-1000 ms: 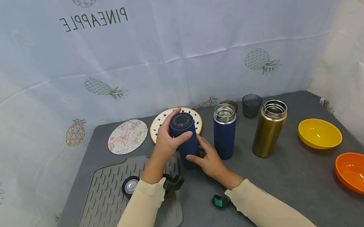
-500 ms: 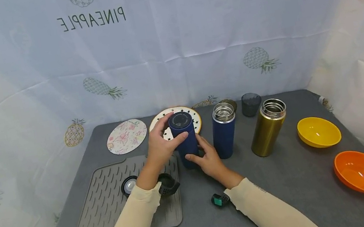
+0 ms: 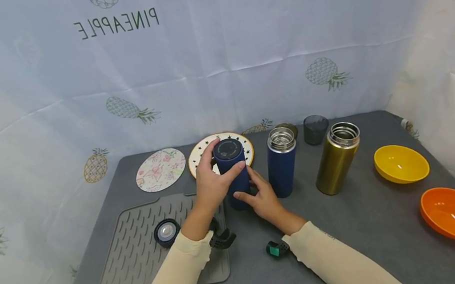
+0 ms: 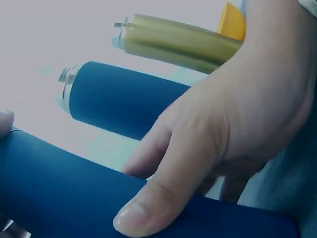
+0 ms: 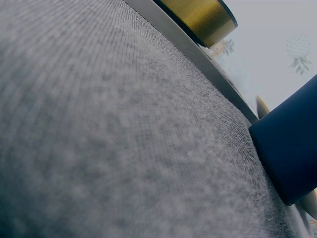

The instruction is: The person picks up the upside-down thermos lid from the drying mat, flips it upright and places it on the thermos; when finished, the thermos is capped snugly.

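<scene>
**Left hand [image 3: 213,182] and right hand [image 3: 268,203] grip one blue bottle [image 3: 237,184]**

The left hand curls round its upper part, the right hand its lower. The bottle is upright, toward the far edge of the counter [image 3: 392,219], in front of the starred plate [image 3: 198,158]. Right of it stands an open blue flask [image 3: 282,173], then a gold flask [image 3: 336,167]. A grey mat [image 3: 138,259] lies toward the left edge, a yellow bowl [image 3: 400,164] near the right.
</scene>
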Demonstrator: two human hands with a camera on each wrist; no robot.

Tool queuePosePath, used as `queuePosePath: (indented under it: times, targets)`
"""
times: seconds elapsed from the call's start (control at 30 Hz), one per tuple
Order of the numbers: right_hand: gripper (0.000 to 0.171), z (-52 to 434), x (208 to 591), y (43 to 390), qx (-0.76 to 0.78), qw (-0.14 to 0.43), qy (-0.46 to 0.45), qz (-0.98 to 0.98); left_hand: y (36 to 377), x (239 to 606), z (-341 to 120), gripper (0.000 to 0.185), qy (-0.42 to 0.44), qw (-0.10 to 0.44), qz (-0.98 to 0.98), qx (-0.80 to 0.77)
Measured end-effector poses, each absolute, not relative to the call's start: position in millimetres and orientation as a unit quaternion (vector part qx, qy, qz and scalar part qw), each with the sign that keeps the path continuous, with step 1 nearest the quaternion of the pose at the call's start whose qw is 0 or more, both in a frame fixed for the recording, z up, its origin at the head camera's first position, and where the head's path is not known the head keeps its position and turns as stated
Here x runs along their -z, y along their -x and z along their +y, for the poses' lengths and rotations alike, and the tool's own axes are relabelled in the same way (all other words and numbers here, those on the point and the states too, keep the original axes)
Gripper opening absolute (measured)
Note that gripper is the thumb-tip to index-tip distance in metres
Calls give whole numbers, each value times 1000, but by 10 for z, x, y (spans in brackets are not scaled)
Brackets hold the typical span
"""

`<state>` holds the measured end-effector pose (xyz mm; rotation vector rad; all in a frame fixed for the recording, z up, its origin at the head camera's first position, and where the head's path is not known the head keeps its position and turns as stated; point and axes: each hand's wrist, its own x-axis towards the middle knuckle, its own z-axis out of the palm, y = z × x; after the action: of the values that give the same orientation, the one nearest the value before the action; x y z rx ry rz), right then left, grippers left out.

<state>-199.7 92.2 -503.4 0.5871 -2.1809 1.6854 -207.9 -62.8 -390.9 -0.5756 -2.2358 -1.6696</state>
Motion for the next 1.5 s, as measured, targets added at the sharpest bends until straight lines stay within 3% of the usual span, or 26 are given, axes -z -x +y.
queuePosePath:
  times: [0.17,0.43,0.67,1.03,1.27,1.5]
  targets:
    - [79,926,5022,1993,-592,156,-204,-764,2104,3900,-630,73,210,185,-773,569]
    - [80,910,4985,1986,-601,141,-201,-761,2012,3740,-708,75,205,136,-789,563]
    - [75,881,4671,1809,-591,138,-206,-767,1854,3509,-749,70,221,118,-783,569]
    - [79,910,4856,1963,-569,136,-197,-786,1912,3539,-785,71,238,94,-773,580]
    - [83,1036,4818,1847,-487,181,-197,-832,1879,3577,-773,73,231,83,-770,589]
    - [75,1220,4716,1628,-457,191,-234,-837,1837,3667,-886,67,259,111,-763,582]
